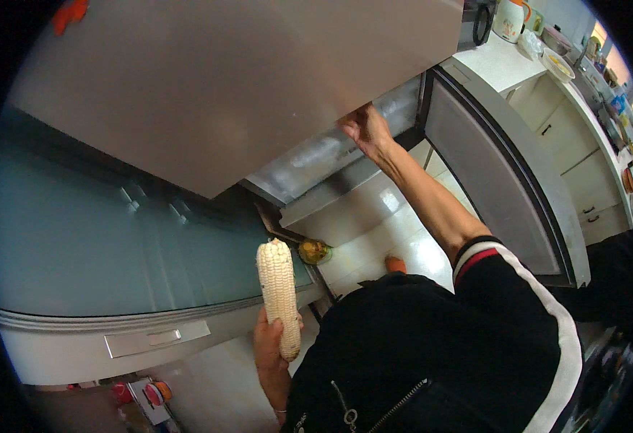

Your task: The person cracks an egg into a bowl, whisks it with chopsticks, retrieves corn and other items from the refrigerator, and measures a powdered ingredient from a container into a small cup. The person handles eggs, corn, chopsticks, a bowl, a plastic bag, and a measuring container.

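In my left hand [272, 336] is a husked cob of white corn [278, 295]. My thumb and fingers wrap its lower part, and the cob points up, away from me. My right arm reaches forward to a frosted freezer drawer [316, 162] in the lower part of a refrigerator. The fingers of my right hand [368, 132] are partly hidden beneath the edge of the large upper refrigerator door [229, 92], so their grip does not show. To the right, the lower refrigerator door [498, 157] stands swung out beside my arm.
A cabinet with frosted glass sliding doors [105, 243] stands close on the left. A jar with yellowish contents [314, 252] sits on the tiled floor [368, 257] by the refrigerator. At right, a white counter [503, 62] bears a thermos jug [510, 20] and a basket [558, 65].
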{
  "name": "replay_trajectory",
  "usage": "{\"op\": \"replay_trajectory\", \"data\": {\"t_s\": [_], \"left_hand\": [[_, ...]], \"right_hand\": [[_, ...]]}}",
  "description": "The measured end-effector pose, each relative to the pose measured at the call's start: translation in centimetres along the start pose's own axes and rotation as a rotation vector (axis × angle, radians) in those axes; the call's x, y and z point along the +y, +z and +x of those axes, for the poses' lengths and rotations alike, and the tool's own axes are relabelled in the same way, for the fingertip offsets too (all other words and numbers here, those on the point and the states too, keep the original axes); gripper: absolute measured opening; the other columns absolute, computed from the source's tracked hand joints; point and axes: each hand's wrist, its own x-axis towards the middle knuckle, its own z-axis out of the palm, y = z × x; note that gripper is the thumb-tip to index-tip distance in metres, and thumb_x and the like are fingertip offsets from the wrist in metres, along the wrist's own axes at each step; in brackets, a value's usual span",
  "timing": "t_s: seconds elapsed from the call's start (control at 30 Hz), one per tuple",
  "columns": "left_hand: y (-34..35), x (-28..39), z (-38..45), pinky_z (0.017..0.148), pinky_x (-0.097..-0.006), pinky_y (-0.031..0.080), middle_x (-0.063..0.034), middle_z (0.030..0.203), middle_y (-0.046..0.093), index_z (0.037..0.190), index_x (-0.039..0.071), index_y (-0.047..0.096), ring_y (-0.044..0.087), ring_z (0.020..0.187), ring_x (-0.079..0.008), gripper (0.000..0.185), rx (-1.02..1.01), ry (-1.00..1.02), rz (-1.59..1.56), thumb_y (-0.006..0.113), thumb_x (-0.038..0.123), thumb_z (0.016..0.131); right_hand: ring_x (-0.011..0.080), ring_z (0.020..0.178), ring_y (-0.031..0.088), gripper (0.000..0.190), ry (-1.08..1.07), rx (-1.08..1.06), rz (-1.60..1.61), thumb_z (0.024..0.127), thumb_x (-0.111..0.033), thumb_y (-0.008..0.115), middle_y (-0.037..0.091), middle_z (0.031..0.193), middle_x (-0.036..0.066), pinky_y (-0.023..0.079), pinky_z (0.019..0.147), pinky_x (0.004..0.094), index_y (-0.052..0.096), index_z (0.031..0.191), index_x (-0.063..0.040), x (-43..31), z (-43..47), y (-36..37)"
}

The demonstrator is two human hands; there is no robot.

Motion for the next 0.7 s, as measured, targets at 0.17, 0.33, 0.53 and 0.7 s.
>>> {"op": "replay_trajectory", "data": {"t_s": [0.17,0.33,0.53,0.7], "left_hand": [[1.3,3.3,1.0,0.068,-0.0301,0.052,-0.016,0.088,0.059,0.117,-0.005,0.043,0.06,0.076,-0.0203,0.059,-0.14,0.026,-0.005,0.062,0.034,0.078],[4.0,7.2,4.6,0.065,-0.0263,0.051,-0.0146,0.091,0.059,0.118,-0.005,0.044,0.059,0.074,-0.0173,0.053,-0.329,-0.074,0.102,0.052,0.035,0.085],[8.0,8.1,11.6,0.065,-0.0256,0.047,-0.0072,0.093,0.058,0.119,-0.003,0.049,0.055,0.075,-0.0127,0.047,-0.32,0.14,0.665,0.055,0.03,0.086],[11.2,7.8,16.7,0.057,-0.0268,0.047,-0.0076,0.081,0.058,0.104,-0.001,0.054,0.056,0.064,-0.0144,0.037,-0.281,-0.103,0.596,0.052,0.032,0.088]], "right_hand": [[0.0209,0.075,0.06,0.032,-0.015,0.124,0.112,0.096,-0.037,0.04,0.054,0.078,0.007,0.054,0.074,0.0383,0.046,0.085,-0.008,-1.4,-10.1,0.2],[0.0222,0.074,0.061,0.032,-0.003,0.205,0.091,0.096,-0.038,0.04,0.054,0.074,0.007,0.054,0.074,0.0388,0.044,0.084,-0.009,-1.8,-15.4,0.4],[0.0227,0.078,0.062,0.035,-0.029,0.107,0.06,0.096,-0.04,0.039,0.056,0.078,0.008,0.053,0.074,0.0371,0.045,0.085,-0.007,-2.1,-15.9,0.0],[0.0236,0.084,0.062,0.035,0.002,0.11,0.074,0.095,-0.039,0.039,0.056,0.084,0.009,0.053,0.074,0.0354,0.048,0.088,-0.006,-2.2,-16.2,-0.6]]}}
